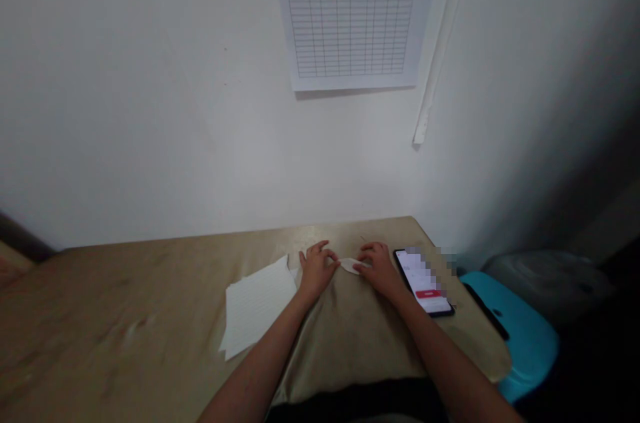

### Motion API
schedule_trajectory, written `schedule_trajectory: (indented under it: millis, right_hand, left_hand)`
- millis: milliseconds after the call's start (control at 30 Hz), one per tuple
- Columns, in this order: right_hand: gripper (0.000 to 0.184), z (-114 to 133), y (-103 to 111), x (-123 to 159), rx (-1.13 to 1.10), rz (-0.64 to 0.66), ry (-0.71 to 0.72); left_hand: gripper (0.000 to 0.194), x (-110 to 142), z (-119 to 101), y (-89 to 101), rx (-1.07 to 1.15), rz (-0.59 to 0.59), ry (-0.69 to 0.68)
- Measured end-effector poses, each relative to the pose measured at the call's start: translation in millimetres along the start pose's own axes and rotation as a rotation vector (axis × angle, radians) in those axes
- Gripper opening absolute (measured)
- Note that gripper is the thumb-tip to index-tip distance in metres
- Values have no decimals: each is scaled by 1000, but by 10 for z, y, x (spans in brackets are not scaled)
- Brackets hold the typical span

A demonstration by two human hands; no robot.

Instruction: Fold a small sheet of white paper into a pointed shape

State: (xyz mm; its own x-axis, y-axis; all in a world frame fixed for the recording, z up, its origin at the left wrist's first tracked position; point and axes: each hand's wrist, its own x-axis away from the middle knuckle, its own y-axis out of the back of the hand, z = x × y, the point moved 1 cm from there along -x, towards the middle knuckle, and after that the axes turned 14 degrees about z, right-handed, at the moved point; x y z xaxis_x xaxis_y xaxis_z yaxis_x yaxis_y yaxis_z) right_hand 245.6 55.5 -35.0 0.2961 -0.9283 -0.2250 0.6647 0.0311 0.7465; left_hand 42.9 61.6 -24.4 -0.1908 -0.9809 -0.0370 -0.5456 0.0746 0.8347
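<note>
Between my hands is a small folded piece of white paper point(350, 266), low over the tan table cover. My left hand point(317, 268) pinches its left end with thumb and forefinger, the other fingers lifted. At the other end, the fingers of my right hand point(377, 267) close on the paper. Beside my left hand and forearm lie several sheets of lined white paper point(260, 309), stacked unevenly. To the right of my right hand rests a phone point(425, 283) with its screen lit and partly blurred out.
The tan-covered table point(150, 303) meets a white wall point(150, 109). A printed table sheet point(353, 29) hangs there, next to a white strip point(435, 76) running down the wall. Past the table's right edge are a turquoise plastic object point(525, 329) and a translucent bag point(545, 279).
</note>
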Motion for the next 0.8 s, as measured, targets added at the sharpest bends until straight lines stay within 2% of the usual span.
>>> schedule_trajectory:
  millis: [133, 233, 500, 800]
  right_hand:
    - [5, 13, 56, -1, 63, -96, 35]
    - [7, 43, 92, 9, 167, -103, 32]
    - [7, 133, 109, 37, 222, 102, -3]
    - [17, 213, 100, 59, 222, 141, 51]
  left_hand:
    - [19, 4, 18, -15, -4, -18, -9]
    - [31, 13, 18, -20, -17, -14, -16]
    - [22, 28, -35, 6, -55, 34, -9]
    - [27, 17, -18, -40, -120, 86, 5]
